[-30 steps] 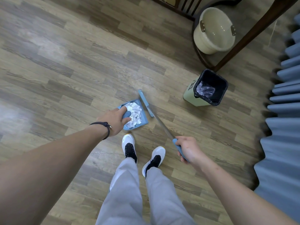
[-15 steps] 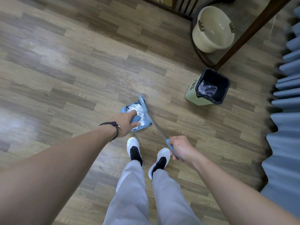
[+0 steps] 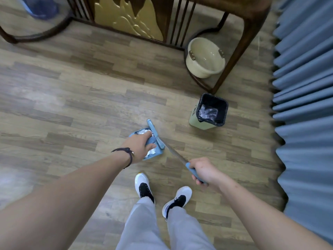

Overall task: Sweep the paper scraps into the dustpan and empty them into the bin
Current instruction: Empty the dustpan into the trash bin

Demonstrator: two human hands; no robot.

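A wood-look plank floor (image 3: 75, 98) fills the view, with a pleated blue curtain (image 3: 304, 91) down the right edge and dark wooden furniture (image 3: 252, 17) with a gold carved panel along the top. A cream basin (image 3: 205, 58) sits under that furniture. Just below it, near the curtain, stands the bin (image 3: 210, 112), pale green with a black liner, its mouth open upward.

Near the middle of the floor the left hand (image 3: 139, 148) is wrapped around the handle of a blue dustpan (image 3: 154, 154). White paper scraps (image 3: 145, 132) lie piled inside the pan, showing on both sides of the hand. The right hand (image 3: 203, 171) is clenched on the blue grip of a broom (image 3: 155, 134), whose thin metal shaft slants up and left so that its blue head lies against the right edge of the dustpan. The bin is apart from the pan, up and to the right. Two white and black shoes (image 3: 144, 186) stand below the hands.
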